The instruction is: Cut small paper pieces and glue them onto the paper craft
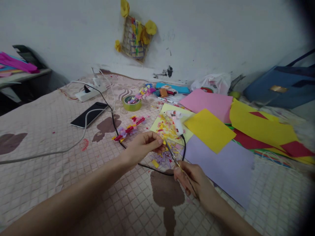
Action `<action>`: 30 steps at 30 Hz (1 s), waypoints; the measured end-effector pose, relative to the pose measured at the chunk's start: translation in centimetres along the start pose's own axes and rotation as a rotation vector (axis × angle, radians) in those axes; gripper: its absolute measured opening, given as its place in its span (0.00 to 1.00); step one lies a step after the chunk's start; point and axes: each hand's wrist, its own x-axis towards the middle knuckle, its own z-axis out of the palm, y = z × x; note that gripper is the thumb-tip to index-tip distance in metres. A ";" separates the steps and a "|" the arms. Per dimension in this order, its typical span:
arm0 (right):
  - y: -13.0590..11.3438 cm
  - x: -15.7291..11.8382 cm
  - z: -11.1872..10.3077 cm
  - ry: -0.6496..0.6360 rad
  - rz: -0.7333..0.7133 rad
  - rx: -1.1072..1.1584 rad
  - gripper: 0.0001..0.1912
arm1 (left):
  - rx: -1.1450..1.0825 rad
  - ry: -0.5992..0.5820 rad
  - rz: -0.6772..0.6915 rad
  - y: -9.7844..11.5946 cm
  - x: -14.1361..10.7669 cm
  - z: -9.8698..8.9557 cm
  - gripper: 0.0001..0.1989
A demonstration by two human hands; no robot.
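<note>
My left hand (145, 144) pinches a small yellow piece (164, 141), likely paper or foam, between thumb and fingers. In my right hand (193, 178) is a pair of scissors (173, 155), its blades pointing at the yellow piece. Just beyond the hands, many yellow, pink and red scraps (165, 126) lie on a pale yellow sheet (157, 119), with purple scraps (162, 159) nearer me. A white glue gun (177, 123) rests on that sheet. Left of it lies a red stick (129, 130) decorated with small purple, pink and yellow pieces.
A yellow sheet (209, 129), a purple sheet (221, 167) and a pink sheet (209, 104) lie to the right. A black cord (157, 170) runs under my left wrist. Farther left are tape (132, 104), a dark phone (90, 114) and a power strip (90, 92).
</note>
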 end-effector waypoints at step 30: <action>-0.2 -0.1 0.2 0.014 -0.007 0.037 0.21 | -0.035 0.013 0.004 -0.1 -0.4 0.5 0.10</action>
